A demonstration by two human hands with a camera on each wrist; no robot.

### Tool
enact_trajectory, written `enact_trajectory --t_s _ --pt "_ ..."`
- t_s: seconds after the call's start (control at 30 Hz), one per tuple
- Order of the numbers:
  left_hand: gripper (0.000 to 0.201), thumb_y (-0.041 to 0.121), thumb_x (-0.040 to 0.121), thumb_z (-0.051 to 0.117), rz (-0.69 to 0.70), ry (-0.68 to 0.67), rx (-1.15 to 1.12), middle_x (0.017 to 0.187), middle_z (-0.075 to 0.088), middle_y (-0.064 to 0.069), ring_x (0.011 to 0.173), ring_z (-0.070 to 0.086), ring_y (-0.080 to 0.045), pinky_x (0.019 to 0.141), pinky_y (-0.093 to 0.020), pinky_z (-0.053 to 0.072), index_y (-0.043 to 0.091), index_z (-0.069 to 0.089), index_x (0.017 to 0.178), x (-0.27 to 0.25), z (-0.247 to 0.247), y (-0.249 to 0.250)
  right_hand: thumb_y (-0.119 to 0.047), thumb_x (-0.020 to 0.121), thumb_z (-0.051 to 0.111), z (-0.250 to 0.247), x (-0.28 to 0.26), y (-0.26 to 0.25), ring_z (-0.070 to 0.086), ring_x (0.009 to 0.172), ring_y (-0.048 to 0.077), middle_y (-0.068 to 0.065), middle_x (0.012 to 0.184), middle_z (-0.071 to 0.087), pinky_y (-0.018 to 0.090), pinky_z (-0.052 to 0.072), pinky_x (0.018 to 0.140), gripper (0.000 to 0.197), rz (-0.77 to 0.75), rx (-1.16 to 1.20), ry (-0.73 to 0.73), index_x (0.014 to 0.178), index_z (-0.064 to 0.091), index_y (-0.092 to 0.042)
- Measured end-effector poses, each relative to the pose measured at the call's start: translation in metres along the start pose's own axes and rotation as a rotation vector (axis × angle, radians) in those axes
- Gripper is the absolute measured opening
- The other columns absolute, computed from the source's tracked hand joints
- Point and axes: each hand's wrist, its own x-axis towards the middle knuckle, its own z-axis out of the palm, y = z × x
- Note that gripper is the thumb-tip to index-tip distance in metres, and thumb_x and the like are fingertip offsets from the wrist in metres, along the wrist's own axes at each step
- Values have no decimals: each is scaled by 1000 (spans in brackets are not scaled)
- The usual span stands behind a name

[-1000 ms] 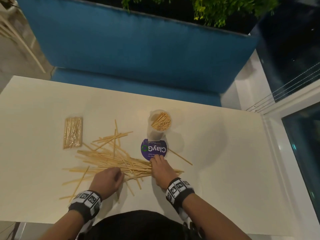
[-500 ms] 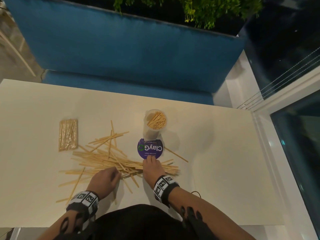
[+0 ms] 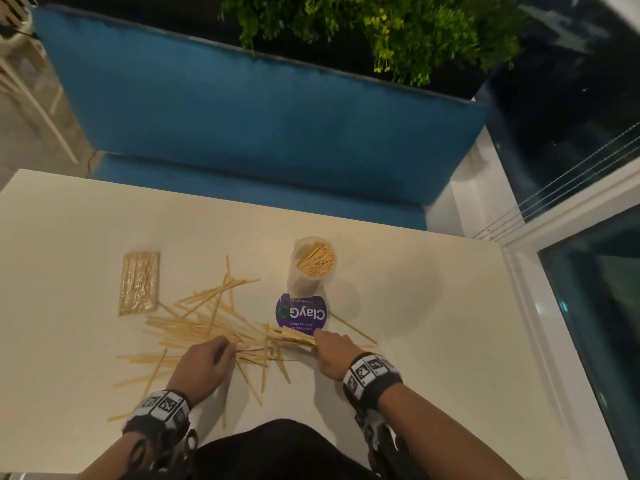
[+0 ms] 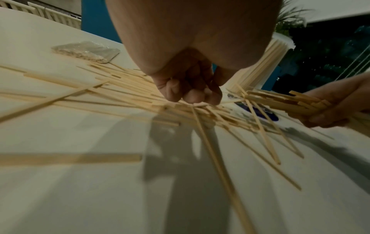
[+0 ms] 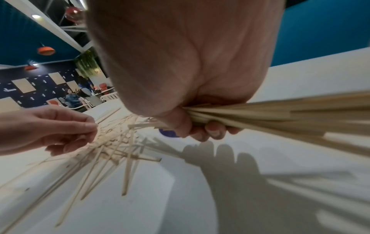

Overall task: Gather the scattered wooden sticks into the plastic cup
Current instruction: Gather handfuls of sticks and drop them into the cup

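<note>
Since the earlier frame, right hand [image 5: 202, 126] has clenched a bundle of wooden sticks [image 5: 280, 114]; left hand [image 4: 190, 91], fingertips pinched, reaches loose ones. Splayed ends risk snagging the plastic cup [image 3: 309, 271].

A café or lounge: blue upholstered booth seat [image 3: 242, 109], planter of greenery [image 3: 381, 26], orange pendant lamps [image 5: 46, 50], seated people [image 5: 72, 98] beyond.
</note>
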Motion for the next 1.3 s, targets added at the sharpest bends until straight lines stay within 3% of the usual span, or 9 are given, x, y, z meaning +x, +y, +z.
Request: enact_trajectory --t_s 0.13,0.23,0.37,0.47,0.57,0.73,0.97,1.1,1.3 --pt "7 28 102 56 18 123 -125 87 64 8 76 59 -8 65 -28 44 27 61 97 18 -2 28 -22 102 51 -11 -5 13 61 99 35 18 117 63 49 53 88 21 -56 170 -15 119 46 -12" --pt "24 30 102 55 -32 89 -245 111 62 7 97 59 -3 74 -24 46 25 58 126 35 -2 51 -22 103 47 -21 -9 16 62 95 36 19 112 64 48 53 84 18 -81 225 49 117 46 -11" --pt "38 36 104 51 -108 -3 -442 126 64 3 114 61 -14 96 -36 51 26 53 140 49 1 81 -28 104 44 -33 -8 12 63 92 33 16 108 65 51 53 85 14 -119 307 116 112 46 -17" --pt "55 60 98 41 -226 41 -760 126 67 -1 112 66 -20 93 -42 55 24 53 138 59 3 100 -31 104 46 -38 -8 5 62 89 33 15 103 65 51 54 83 12 -139 302 118 109 45 -20" --pt "49 49 107 35 -340 111 -1037 113 73 -10 102 73 -26 90 -47 57 11 56 130 70 1 111 -36 104 50 -41 -5 -6 64 94 33 13 108 68 48 54 84 21 -158 251 138 115 51 -18" --pt "42 23 107 36 -467 84 -930 91 79 -15 89 76 -33 89 -48 59 0 71 106 74 11 115 -58 97 54 -50 8 -26 67 88 30 9 101 71 39 55 74 41 -84 82 258 112 66 -22" --pt "45 28 107 43 -605 121 -985 85 77 -20 79 76 -34 61 -37 61 -2 73 93 71 7 117 -39 95 62 -55 19 -44 68 90 30 10 101 72 36 51 73 30 28 34 208 103 70 -12" --pt "21 9 98 59 -500 -47 -1074 97 76 -25 83 75 -36 79 -48 63 -7 68 109 66 -3 109 -41 96 51 -59 18 -40 68 94 31 9 103 71 40 56 82 31 85 156 180 100 69 -17" --pt "38 -1 82 76 -418 -191 -1171 108 74 -27 96 74 -36 85 -34 63 -8 64 118 54 -6 92 -31 96 51 -56 19 -36 66 85 29 9 102 71 41 59 80 25 73 89 154 99 68 -14"
